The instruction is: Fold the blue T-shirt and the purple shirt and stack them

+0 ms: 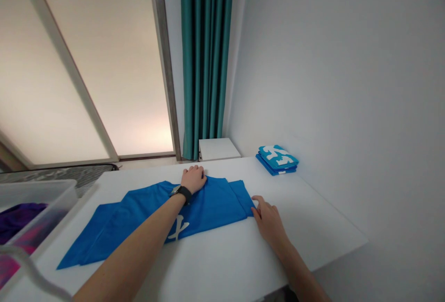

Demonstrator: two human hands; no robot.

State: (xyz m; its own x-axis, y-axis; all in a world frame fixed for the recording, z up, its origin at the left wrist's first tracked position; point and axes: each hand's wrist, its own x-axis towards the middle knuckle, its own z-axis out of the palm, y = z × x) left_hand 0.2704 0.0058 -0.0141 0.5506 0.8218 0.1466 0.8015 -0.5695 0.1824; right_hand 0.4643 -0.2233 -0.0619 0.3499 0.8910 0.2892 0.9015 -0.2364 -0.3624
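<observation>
A blue T-shirt (215, 204) with a white printed character lies folded lengthwise across the white table. My left hand (193, 178), with a dark watch on its wrist, is closed on the cloth at the shirt's far edge, fingers curled together. My left forearm crosses over the shirt and hides part of the print. At the shirt's right end, my right hand (267, 218) pinches the near corner of the sleeve between thumb and fingers.
Folded blue shirts (277, 158) are stacked at the table's back right, by the wall. To the left stands a clear plastic bin (66, 195) with purple and pink cloth inside. Behind the table (215, 265) are a small white cabinet (219, 148) and a green curtain (206, 61).
</observation>
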